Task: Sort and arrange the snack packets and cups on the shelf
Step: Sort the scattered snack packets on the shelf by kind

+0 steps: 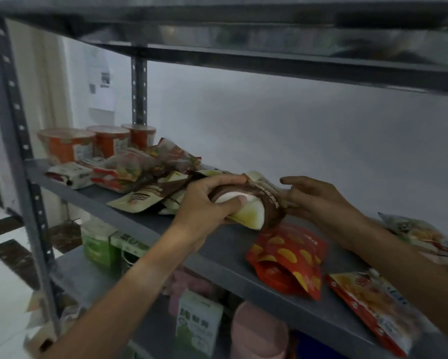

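My left hand [207, 200] grips a brown and cream snack packet [254, 206] just above the grey shelf [217, 244], thumb across its front. My right hand [311, 200] is at the packet's right end, fingers loosely spread and touching its edge. A heap of similar brown and cream packets [150, 193] and red and clear packets [140, 167] lies to the left. Three orange and white cups [70, 146] stand in a row at the shelf's far left. A red packet with yellow chips [287, 257] lies below my hands.
More snack packets lie at the right: a red and orange one [373, 307] near the front edge and a pale one [420, 234] behind my right forearm. A grey upright post [18, 130] stands at left. The shelf below holds green boxes [101, 244] and pink containers [256, 332].
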